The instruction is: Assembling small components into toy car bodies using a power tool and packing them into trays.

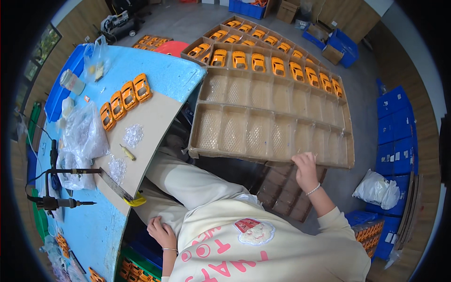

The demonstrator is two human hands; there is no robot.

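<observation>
My right hand (307, 171) is at the near edge of a brown divided tray (270, 113), its fingers curled over the rim. The tray's two near rows of compartments hold nothing, while its far row carries several orange toy cars (258, 62). My left hand (162, 232) lies on my thigh with its fingers stretched out, holding nothing. On the blue table to my left, several orange toy car bodies (123, 100) stand side by side on a beige board (159, 117). Two piles of small clear pieces (133, 135) lie near them, with a small yellowish-handled tool (127, 152) between.
Another tray with orange cars (232, 38) sits behind the first. On the table are plastic bags (84, 131), a jar (72, 82) and a soldering-iron-like tool on a stand (66, 203). Blue crates (394, 127) and a white sack (377, 189) stand at right.
</observation>
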